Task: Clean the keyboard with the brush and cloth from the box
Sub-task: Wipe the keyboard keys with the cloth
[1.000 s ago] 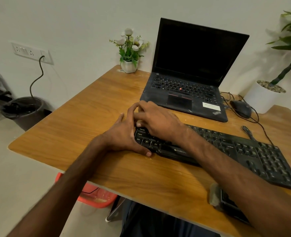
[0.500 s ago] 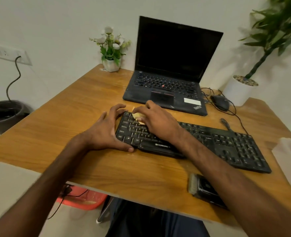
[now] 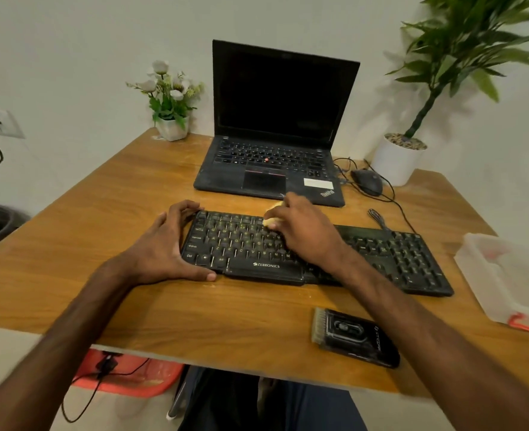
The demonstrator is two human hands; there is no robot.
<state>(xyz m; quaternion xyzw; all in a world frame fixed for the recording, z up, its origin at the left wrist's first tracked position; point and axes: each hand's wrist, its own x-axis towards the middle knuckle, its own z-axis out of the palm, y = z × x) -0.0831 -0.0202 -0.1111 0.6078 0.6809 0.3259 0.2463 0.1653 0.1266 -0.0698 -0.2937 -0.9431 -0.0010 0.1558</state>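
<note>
While the laptop [image 3: 272,169] sits just beyond the far edge of the black keyboard [image 3: 244,244], our left hand [image 3: 163,247] grips its left end; our right hand [image 3: 303,231] pinches a yellow cloth [image 3: 271,212] on its top rows

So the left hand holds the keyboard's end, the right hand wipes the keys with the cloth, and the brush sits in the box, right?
Not quite: the head view shows the brush lying on the table in front of the keyboard, not in the box. The left hand does hold the keyboard's end and the right hand wipes with the cloth.
</note>
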